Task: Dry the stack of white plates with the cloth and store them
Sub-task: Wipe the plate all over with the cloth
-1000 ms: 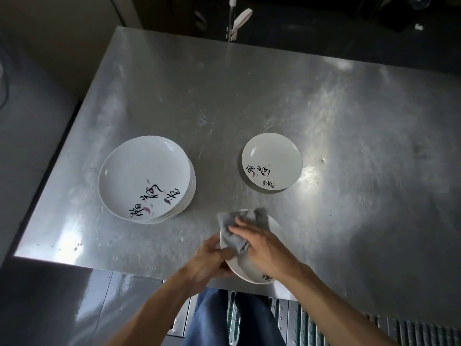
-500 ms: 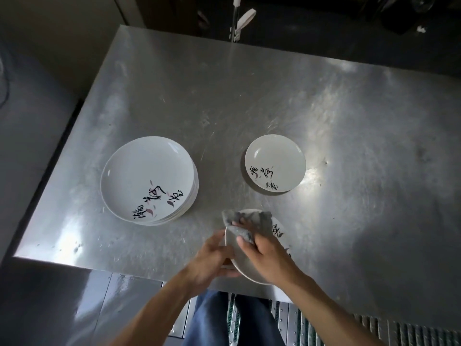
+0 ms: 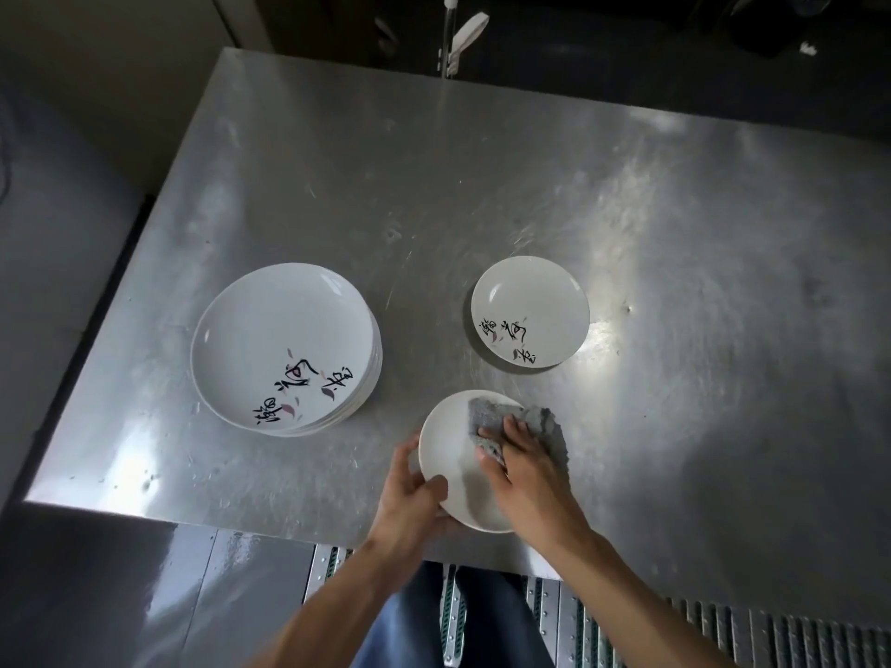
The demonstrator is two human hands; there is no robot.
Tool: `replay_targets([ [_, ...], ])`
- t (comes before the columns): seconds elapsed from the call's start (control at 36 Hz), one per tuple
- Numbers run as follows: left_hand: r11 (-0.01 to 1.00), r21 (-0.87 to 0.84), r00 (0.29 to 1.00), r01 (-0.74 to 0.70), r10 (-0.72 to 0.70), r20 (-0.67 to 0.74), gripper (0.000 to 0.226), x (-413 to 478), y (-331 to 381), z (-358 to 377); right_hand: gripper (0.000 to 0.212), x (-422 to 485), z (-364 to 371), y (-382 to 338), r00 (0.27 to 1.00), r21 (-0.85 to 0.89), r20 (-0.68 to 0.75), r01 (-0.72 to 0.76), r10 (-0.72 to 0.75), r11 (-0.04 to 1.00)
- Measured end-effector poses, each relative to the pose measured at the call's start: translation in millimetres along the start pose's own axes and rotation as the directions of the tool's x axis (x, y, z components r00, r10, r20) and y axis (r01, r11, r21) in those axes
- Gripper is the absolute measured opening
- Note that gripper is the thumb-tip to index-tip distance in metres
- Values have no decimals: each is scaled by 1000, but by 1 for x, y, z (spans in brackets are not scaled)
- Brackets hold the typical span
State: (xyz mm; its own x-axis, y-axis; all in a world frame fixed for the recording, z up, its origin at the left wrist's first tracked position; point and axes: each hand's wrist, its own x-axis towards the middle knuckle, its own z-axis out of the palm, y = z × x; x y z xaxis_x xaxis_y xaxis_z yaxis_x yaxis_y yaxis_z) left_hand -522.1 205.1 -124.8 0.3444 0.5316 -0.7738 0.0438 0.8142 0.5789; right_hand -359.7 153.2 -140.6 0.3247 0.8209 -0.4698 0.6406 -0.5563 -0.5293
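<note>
Right hand lies on a crumpled grey cloth, fingers fairly straight and spread, pressing it into the right side of a small round white ceramic plate; part of the cloth hangs over that plate's far-right rim. Left hand grips the same plate at its near-left rim, thumb curled over the inner face and fingers tucked beneath. The plate is held over the near edge of the worktop, about midway along it.

Toward the left edge sits the stack of larger white plates, its top plate painted with black brush lettering and pinkish leaves. Farther in from the held plate, near the middle, 1 more small white lettered plate rests alone, well apart from the stack.

All of this is on a brushed stainless-steel worktop, scuffed and catching bright patches of light. Below the near edge show blue trousers and a ridged metal floor grating. Beyond the far edge the room is dark, with a white-handled upright tool.
</note>
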Motion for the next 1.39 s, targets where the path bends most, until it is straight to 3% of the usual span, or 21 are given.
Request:
replay_targets([
  [0.11, 999, 45, 1000, -3, 3, -3, 32, 1, 5, 3, 48, -4, -10, -1, 995, 259, 66, -86, 71, 962],
  [0.28, 971, 236, 977, 43, -90, 191, 52, 6, 23, -1, 43, -4, -15, -13, 968, 393, 181, 92, -175, 915],
  [0.39, 971, 226, 973, 79, -124, 195, 54, 3, 27, -7, 45, 10, -29, 4, 980, 166, 171, 69, -98, 984],
  [0.44, 969, 228, 973, 90, -134, 186, 52, 3, 26, -8, 46, 8, -26, 4, 978, 34, 147, 142, -146, 989],
  [0.53, 962, 264, 968, 75, -133, 211, 53, 2, 23, -6, 44, -3, -10, -7, 931, 150, 218, 264, -292, 953],
  [0.58, 967, 242, 972, 78, -128, 198, 53, 1, 23, -6, 44, -2, -8, -6, 953, 119, 176, 227, -246, 967],
  [0.67, 981, 166, 980, 100, -126, 154, 52, 1, 20, -6, 42, 3, -11, -1, 984, -83, 89, 160, -153, 984],
  [0.78, 988, 120, 978, 99, -119, 171, 51, 0, 18, -4, 43, -1, -5, -4, 961, 47, 151, 228, -233, 973],
  [0.86, 991, 99, 991, 94, -103, 88, 50, 1, 16, -1, 44, 4, -13, 7, 993, -67, 93, 84, -78, 994],
  [0.94, 997, 25, 997, 77, -77, 24, 48, -1, 12, -1, 46, 2, -17, 10, 988, -132, 114, 119, -104, 984],
  [1.06, 996, 9, 995, 87, -87, 46, 18, 2, 16, -8, 46, -8, -22, 11, 981, 71, 178, 59, -71, 996],
  [1.11, 992, 86, 995, 89, -93, 46, 13, 8, 24, -14, 31, -13, -24, 5, 986, 210, 164, -16, -19, 978],
  [1.14, 988, 125, 992, 96, -105, 65, 14, 11, 28, -16, 21, -16, -23, 1, 988, 260, 155, -40, -1, 965],
  [1.25, 954, 261, 950, 149, -211, 229, 46, 13, 35, -18, 22, -17, -10, -15, 988, 320, 143, 7, -56, 948],
  [1.31, 953, 261, 936, 154, -226, 271, 44, 11, 34, -18, 29, -14, -9, -16, 983, 267, 136, 87, -127, 960],
  [1.39, 964, 233, 955, 129, -184, 233, 48, 9, 31, -19, 41, -4, -11, -2, 978, -98, 100, 192, -182, 977],
])
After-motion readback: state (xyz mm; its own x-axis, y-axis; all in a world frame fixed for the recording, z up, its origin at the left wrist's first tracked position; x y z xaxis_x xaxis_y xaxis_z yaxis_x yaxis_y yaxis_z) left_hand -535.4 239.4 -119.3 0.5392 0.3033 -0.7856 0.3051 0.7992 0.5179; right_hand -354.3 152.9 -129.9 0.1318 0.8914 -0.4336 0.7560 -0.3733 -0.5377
